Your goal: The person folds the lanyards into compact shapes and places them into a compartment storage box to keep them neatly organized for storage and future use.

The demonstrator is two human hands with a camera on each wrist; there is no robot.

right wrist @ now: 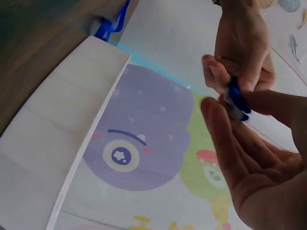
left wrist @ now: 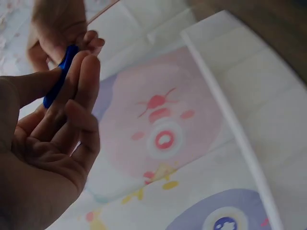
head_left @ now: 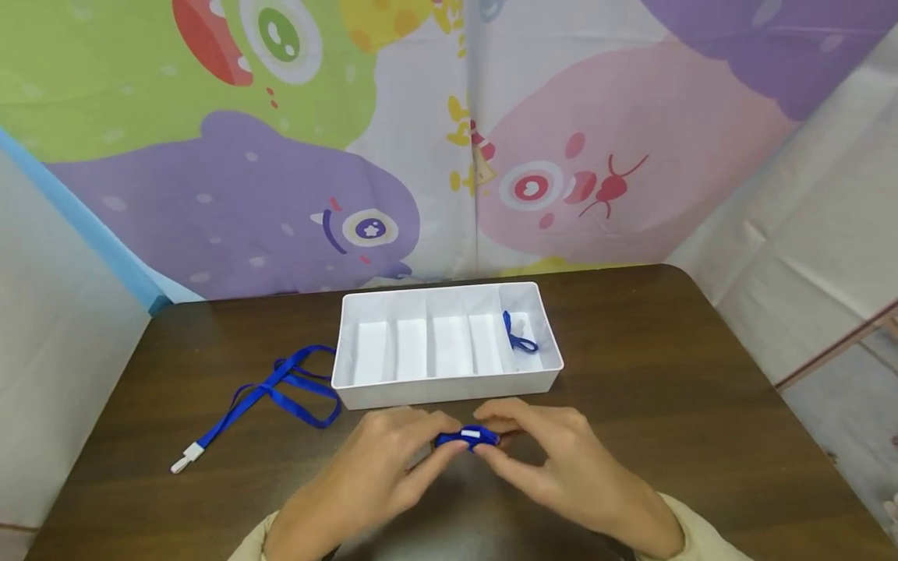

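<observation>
Between both hands, in front of the white box, is a blue lanyard (head_left: 484, 436) folded into a small bundle, with a bit of its white clip showing on top. My left hand (head_left: 382, 460) pinches its left end between thumb and fingers. On the other end, the thumb and fingers of my right hand (head_left: 561, 460) pinch it too. Both wrist views show the blue bundle (left wrist: 60, 79) held at the fingertips, above the table. Left of the box a second blue lanyard (head_left: 281, 382) lies loosely looped on the table, its white clip (head_left: 187, 457) toward the front left.
A white box (head_left: 442, 387) with several compartments stands at the middle of the brown table (head_left: 631, 343). In its rightmost compartment lies a folded blue lanyard (head_left: 522, 343). A cloth with cartoon figures (head_left: 435, 156) hangs behind the table's back edge.
</observation>
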